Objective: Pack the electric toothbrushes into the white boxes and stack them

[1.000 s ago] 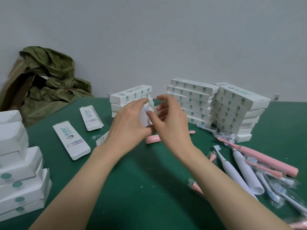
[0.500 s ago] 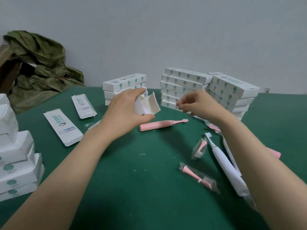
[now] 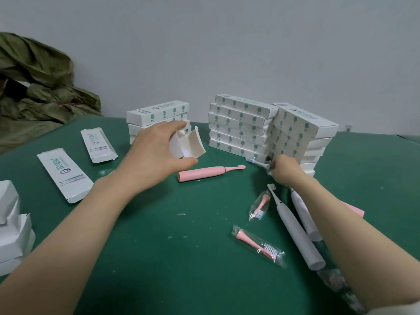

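My left hand (image 3: 154,153) grips a white box (image 3: 187,144) above the green table, its end flap open toward me. Just below it a pink electric toothbrush (image 3: 205,173) lies flat on the table. My right hand (image 3: 285,171) is down at the foot of the box stacks, its fingers curled round a wrapped brush head (image 3: 258,163). Two white toothbrushes (image 3: 295,226) lie beside my right forearm. Two bagged pink brush heads (image 3: 259,245) lie close to them.
Stacks of closed white boxes (image 3: 241,126) stand at the back, with a leaning stack (image 3: 302,133) to their right and a low one (image 3: 159,114) behind my left hand. Flat unfolded boxes (image 3: 64,175) lie left. More white boxes (image 3: 13,235) are piled at the left edge.
My hands have parted. The left one keeps the box with its flap open; the right one has gone right and down to the brush head at the foot of the stacks.
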Demonstrator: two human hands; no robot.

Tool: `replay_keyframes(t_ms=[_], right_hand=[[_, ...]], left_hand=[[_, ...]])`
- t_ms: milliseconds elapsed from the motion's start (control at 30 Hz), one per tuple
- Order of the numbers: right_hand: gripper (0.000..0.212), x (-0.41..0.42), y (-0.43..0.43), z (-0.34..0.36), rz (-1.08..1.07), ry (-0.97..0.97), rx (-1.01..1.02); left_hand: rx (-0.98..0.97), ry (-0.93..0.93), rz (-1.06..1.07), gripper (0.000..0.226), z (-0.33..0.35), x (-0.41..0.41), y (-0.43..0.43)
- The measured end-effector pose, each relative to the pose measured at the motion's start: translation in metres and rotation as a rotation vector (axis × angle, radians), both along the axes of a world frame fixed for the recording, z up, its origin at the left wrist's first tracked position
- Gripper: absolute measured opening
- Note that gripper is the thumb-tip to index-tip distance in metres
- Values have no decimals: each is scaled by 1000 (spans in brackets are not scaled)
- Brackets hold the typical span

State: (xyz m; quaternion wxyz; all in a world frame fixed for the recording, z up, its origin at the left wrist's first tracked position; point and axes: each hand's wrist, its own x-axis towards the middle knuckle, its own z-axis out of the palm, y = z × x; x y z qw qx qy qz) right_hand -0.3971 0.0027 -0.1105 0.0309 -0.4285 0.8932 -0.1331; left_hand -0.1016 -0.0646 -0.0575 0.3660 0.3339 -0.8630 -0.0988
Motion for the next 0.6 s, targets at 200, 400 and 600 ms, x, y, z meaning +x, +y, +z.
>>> replay_keyframes(t_ms=[200,400,600], right_hand=[[15,12,-5,5,166,-290,-126],[16,25,-5,12,352,-407,-258],[41,30,-16,-5,367,61,71]], left_hand=[[-11,-6,-1,74,0,1,-3],[-23,-13,-2,73,0,1,-6],[-21,-20,-12,74,-1,1,-6]])
